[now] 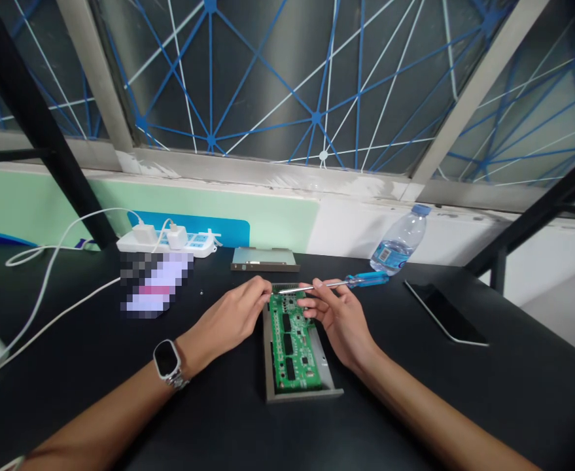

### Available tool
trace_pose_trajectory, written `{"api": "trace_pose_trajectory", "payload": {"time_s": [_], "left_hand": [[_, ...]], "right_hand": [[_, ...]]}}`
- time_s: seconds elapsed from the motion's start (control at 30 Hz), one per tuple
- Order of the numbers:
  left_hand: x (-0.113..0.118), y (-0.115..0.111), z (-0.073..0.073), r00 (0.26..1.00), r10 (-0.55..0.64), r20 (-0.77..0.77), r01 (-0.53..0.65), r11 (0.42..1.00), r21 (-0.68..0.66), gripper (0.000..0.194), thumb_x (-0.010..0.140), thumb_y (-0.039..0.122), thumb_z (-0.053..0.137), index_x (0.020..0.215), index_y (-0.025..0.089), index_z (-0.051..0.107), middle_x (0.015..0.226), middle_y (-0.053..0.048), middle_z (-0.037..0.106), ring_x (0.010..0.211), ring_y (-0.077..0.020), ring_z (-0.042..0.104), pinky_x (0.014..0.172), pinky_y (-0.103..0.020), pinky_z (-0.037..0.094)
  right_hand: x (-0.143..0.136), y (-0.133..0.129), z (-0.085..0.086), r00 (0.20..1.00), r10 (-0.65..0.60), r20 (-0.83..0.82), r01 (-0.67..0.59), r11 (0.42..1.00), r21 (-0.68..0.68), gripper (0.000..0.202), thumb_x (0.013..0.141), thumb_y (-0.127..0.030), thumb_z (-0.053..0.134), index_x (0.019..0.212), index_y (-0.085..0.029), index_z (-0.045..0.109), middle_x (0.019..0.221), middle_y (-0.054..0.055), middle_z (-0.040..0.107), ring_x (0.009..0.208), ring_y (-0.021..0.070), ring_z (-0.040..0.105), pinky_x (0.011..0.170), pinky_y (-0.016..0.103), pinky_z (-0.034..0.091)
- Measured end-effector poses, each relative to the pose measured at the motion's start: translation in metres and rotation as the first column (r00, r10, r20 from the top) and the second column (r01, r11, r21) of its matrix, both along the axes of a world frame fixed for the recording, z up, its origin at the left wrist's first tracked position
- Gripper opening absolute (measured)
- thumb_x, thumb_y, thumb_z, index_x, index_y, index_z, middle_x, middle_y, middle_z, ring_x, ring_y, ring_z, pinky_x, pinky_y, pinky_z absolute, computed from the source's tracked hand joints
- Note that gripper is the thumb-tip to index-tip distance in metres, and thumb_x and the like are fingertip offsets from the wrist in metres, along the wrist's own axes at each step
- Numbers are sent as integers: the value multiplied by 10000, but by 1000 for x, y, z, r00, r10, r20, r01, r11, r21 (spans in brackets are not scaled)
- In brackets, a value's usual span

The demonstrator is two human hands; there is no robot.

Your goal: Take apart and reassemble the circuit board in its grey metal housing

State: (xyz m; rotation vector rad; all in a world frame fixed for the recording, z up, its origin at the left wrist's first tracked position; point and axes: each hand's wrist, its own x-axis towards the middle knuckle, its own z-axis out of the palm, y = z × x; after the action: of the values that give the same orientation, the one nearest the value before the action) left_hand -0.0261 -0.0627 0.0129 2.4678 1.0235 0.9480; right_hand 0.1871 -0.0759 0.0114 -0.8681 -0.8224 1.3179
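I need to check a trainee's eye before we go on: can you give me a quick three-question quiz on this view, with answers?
1. Which hand holds the screwdriver?
2. True or false: the watch is worn on the same arm as the hand without the screwdriver.
3. The fingers of the left hand are closest to which part of the circuit board?
A) its near end
B) its middle
C) its far end

Key:
1. The right hand.
2. True; it is on the left wrist.
3. C.
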Motion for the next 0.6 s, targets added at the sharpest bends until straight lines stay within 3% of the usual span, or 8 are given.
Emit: {"api": "trace_pose_trajectory", "payload": {"time_s": [0.13,0.3,0.47,0.6], "left_hand": [[-5,4,8,1000,9,-9,-9,1000,13,153,1022,208,328,1031,199,480,954,-40,556,837,-161,559,781,-327,451],[-43,26,16,987,38,-157,-38,999,3,162,980,229,394,932,197,546,950,-47,567,864,-180,555,808,-327,450],[-84,50,4,916,156,-369,-197,977,-77,120,837,191,484,810,188,601,889,-61,602,851,-222,575,791,-355,453],[-97,56,-5,889,195,-415,-272,953,-133,142,757,181,501,783,188,641,872,-72,638,823,-226,605,770,-348,469]], "right_hand": [[2,2,4,999,-41,-30,41,999,-19,315,757,-290,813,830,-173,530,912,111,771,629,161,727,517,213,558],[10,7,3,997,-75,-30,75,997,1,334,729,-287,831,835,-176,535,918,114,772,622,163,723,508,218,557],[9,4,0,1000,-2,26,2,1000,24,293,768,-301,800,819,-168,544,890,114,768,623,164,720,495,213,538],[6,3,0,998,27,61,-29,999,27,299,775,-309,794,843,-171,538,892,113,765,621,171,717,489,225,536]]}}
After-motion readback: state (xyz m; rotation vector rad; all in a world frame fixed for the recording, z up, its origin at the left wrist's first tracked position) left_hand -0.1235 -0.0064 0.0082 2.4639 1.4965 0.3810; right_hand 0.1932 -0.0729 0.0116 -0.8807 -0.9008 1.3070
